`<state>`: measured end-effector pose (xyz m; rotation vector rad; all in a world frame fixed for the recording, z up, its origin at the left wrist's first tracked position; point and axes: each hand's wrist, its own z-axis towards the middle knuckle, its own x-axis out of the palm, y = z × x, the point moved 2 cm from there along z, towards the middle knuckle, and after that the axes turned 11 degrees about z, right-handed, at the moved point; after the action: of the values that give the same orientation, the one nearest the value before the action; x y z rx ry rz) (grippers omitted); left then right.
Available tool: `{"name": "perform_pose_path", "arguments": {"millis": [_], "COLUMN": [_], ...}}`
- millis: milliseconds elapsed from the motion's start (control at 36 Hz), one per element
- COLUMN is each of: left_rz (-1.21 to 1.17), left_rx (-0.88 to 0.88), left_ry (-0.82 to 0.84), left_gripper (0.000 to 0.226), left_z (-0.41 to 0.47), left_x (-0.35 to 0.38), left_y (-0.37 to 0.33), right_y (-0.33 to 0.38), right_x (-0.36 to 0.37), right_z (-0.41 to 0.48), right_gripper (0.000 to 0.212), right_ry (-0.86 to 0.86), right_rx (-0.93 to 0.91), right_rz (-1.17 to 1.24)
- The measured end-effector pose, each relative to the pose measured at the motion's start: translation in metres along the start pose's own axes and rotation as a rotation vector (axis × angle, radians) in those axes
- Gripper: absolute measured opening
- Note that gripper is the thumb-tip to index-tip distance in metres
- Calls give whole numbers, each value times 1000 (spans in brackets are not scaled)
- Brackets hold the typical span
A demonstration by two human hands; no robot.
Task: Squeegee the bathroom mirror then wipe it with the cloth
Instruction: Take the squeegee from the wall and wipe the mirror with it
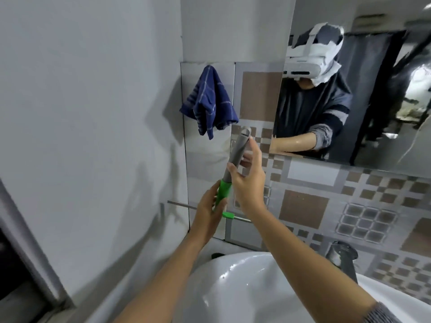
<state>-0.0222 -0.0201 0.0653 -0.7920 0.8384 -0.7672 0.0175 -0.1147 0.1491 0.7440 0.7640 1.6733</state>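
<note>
Cloth [208, 102]: blue, striped, hanging bunched on tiled wall left of mirror; untouched, well apart from both hands.
Left hand [208, 214]: grip closed loosely round green neck of squeegee [234, 166], fingers wrapped near blade end.
Blade: thin metal bar with green clip, running level behind left hand, close to wall; rubber edge too blurred to tell.
Right hand [249, 180]: grip pinching grey handle, thumb on near side, fingers curled behind; handle points up, tilted slightly right.
Step in hand: looks like regripping squeegee before first pass; none of mirror visibly done.
Doing it well: settle one firm hand on grey handle, free other, turn blade flat to glass, start at top edge, pull down in overlapping strips.
Mirror [363, 94]: up right of hands, apart from squeegee; shows person reflected.
In the way: tap [342, 257] and sink [245, 287] below mirror, could catch blade at bottom of stroke.
</note>
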Motion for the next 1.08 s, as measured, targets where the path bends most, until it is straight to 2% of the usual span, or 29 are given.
{"name": "perform_pose_path", "arguments": {"millis": [139, 306, 361, 472, 667, 750, 833, 1083], "left_rz": [103, 303, 359, 522, 676, 695, 681, 669], "left_rx": [179, 334, 373, 426, 572, 657, 713, 946], "left_ry": [19, 76, 100, 174, 256, 244, 214, 89], "left_gripper": [32, 49, 51, 54, 49, 46, 44, 42], "left_z": [4, 4, 5, 12, 26, 34, 42, 69], "left_x": [2, 12, 15, 23, 42, 55, 67, 94], "left_y": [-54, -108, -120, -144, -200, -227, -252, -321], "right_y": [55, 108, 117, 138, 161, 170, 178, 199], "right_x": [-40, -110, -133, -182, -240, -253, -265, -281], "right_z": [10, 20, 21, 22, 20, 16, 18, 52], "right_gripper": [79, 91, 83, 53, 22, 29, 36, 43], "right_ry": [-31, -72, -70, -92, 227, 309, 288, 159], "right_rx": [-121, -167, -166, -220, -278, -260, -236, -505], "right_rz": [47, 16, -52, -292, -833, -983, -1027, -1129]}}
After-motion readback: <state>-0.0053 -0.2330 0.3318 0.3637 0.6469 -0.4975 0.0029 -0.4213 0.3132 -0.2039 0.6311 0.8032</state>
